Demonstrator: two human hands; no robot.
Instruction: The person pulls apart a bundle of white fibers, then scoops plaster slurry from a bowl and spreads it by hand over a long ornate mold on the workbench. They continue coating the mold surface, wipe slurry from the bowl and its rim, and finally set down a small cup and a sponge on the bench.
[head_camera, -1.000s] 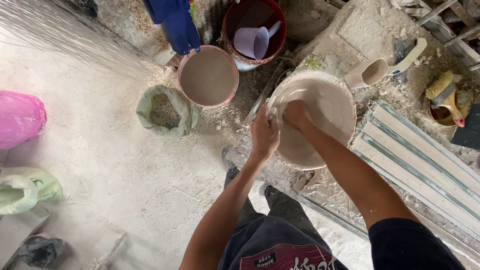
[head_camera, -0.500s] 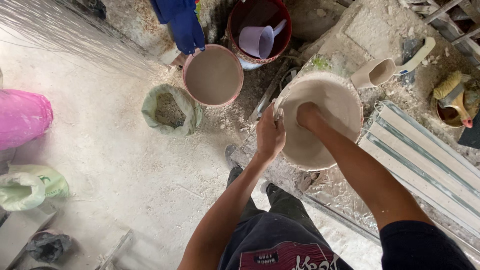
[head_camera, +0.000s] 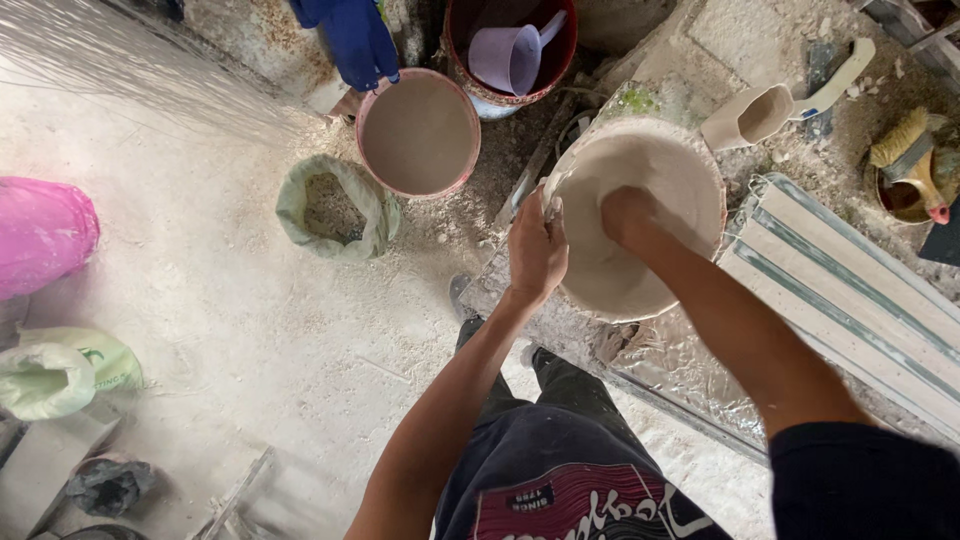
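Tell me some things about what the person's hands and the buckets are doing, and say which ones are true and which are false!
1. The left hand grips the rim of the pale bowl. True.
2. The right hand is outside the bowl, resting on the floor. False: it is pressed inside the bowl.
3. The purple scoop sits in the dark red bucket. True.
4. The pink-rimmed bucket is full of clear water. False: it holds a dull grey-brown mix.
5. The green sack is tied shut. False: it stands open on the floor.
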